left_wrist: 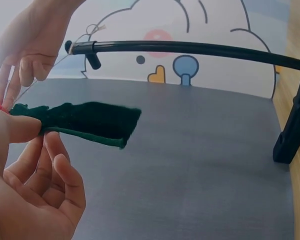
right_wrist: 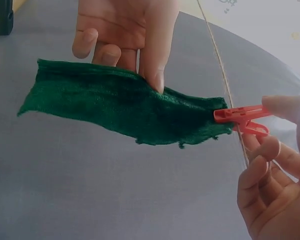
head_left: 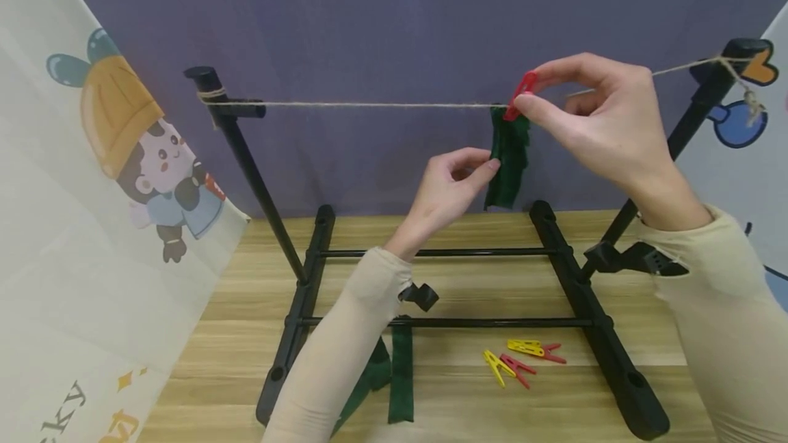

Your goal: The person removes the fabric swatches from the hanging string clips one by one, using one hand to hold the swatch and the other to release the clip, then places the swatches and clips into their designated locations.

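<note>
A strip of dark green cloth [head_left: 509, 156] hangs from the twine line [head_left: 369, 104], near its right part. My right hand [head_left: 609, 115] pinches a red clothespin [right_wrist: 240, 115] by its handle ends. In the right wrist view the pin's jaws sit over the cloth's top edge at the twine. Lower down, my left hand [head_left: 452, 180] pinches the cloth's left edge between thumb and fingers. The left wrist view shows the left thumb pressed on the green cloth [left_wrist: 90, 120], its free end sticking out beyond the fingers.
A black frame with two uprights [head_left: 258, 183] carries the twine. On the wooden table [head_left: 455, 395] lie more green cloth strips [head_left: 401, 374] and several yellow [head_left: 494, 368] and red clothespins [head_left: 517, 369]. A grey-blue backdrop [head_left: 369, 19] stands behind.
</note>
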`<state>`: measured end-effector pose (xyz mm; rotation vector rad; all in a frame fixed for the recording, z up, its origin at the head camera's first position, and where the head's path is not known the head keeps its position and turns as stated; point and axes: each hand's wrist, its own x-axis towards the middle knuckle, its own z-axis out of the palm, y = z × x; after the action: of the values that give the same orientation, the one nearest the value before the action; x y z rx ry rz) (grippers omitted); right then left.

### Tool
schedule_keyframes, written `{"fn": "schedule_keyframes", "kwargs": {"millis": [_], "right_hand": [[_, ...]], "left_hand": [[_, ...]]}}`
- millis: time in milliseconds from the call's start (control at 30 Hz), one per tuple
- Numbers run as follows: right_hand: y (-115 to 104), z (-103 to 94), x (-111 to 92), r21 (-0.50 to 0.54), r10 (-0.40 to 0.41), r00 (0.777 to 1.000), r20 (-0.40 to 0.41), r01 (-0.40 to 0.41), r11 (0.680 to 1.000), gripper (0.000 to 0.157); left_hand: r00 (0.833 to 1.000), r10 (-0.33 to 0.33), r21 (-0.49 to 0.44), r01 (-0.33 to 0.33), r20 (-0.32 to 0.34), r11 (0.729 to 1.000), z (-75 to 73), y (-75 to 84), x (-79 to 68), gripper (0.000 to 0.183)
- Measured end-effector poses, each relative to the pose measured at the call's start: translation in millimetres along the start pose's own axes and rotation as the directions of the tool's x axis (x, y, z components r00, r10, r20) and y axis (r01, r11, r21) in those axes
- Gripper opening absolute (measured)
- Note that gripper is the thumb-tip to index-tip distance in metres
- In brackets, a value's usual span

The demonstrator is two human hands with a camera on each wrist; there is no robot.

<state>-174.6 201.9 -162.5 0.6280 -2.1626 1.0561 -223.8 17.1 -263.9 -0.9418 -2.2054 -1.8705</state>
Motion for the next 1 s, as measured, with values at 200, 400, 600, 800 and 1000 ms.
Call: {"fn": "schedule_keyframes", "kwargs": {"millis": [200,400,600,800,1000], "right_hand": [[2,-1.3,-2,-0.067,-0.030,0.999,-0.020,0.028,0.997,0.027],[-7,-1.3,-5,-0.113,-0.107,0.990,-0.095,0.096,0.989,0.026],[-11,-0.2,-7,-0.117,-0.196,0.966,-0.169,0.178,0.977,0.022],[-12,-1.3,-7,-0.111,-0.212,0.955,-0.207,0.193,0.975,0.020],[-11,0.6,-6,-0.119,-0.214,0.950,-0.228,0.191,0.974,0.019]], "left_hand": [[1.000,-0.006,0.005,0.006,0.010,1.000,-1.6,-0.3,-0.4,0.027],[1.000,-0.005,0.005,0.005,0.009,1.000,-2.5,0.3,-1.3,0.028],[1.000,-0.002,0.014,0.002,0.005,1.000,-2.5,0.5,-2.4,0.028],[1.000,-0.003,0.018,0.003,-0.003,1.000,-2.9,-0.4,-3.8,0.029],[0.999,-0.031,0.041,0.030,0.009,0.999,-3.2,-4.7,-5.7,0.027]]}}
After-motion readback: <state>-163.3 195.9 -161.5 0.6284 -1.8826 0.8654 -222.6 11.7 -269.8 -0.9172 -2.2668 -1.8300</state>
